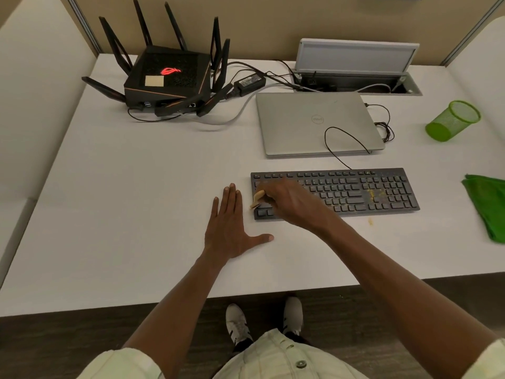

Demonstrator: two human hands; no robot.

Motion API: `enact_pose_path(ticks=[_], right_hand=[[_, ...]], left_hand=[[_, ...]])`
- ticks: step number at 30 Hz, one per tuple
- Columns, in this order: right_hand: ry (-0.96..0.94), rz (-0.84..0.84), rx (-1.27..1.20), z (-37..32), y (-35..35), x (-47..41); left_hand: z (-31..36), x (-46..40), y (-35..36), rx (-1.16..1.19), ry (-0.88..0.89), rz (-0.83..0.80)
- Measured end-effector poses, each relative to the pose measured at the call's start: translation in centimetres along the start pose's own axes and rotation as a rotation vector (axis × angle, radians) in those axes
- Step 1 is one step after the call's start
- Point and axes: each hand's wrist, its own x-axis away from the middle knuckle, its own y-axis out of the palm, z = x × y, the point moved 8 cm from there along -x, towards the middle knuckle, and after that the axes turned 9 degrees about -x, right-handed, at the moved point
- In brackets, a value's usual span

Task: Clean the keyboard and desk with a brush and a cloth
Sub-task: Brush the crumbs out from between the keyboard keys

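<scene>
Gripping a small tan-handled brush [257,199] in the right hand [289,201], fingers curled round it, over the left end of the black keyboard [355,191]. Brush head down at that end's edge, touching or nearly touching the keys (cannot tell which). Flat on the white desk [123,201] just left of the keyboard, the left hand [232,228]: fingers straight and together, thumb spread toward the keyboard's near corner, holding nothing. Yellowish crumbs [373,194] scattered on the keys right of the keyboard's middle, with one more speck [370,221] on the desk just in front of the keyboard. Well right of the keyboard, at the frame edge, a crumpled green cloth [489,206], untouched. Behind the keyboard, a closed silver Dell laptop [308,124], a thin black cable looping over its lid down to the keyboard's back edge. Farther right of the laptop, a green mesh pen cup [452,121] lying tipped on its side. Far left of the laptop, a black ASUS ROG router [166,77] with antennas up, red logo glowing. Behind the laptop, an open cable hatch [355,69].
</scene>
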Motion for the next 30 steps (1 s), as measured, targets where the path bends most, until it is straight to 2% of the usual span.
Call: enact_pose_path(ticks=[12, 20, 26, 30], right_hand=[[-0.015, -0.028, 0.055, -0.9, 0.9, 3.7], [0.129, 0.215, -0.032, -0.4, -0.9, 2.5], [0.133, 0.168, 0.008, -0.9, -0.4, 3.3], [0.149, 0.199, -0.003, -0.2, -2.1, 4.0]], left_hand=[[-0.1, -0.1, 0.2, 0.004, 0.009, 0.015], [-0.1, 0.0, 0.0, -0.013, 0.001, -0.001], [-0.2, 0.0, 0.0, 0.01, 0.001, 0.017], [-0.1, -0.1, 0.2, 0.001, -0.002, 0.0]])
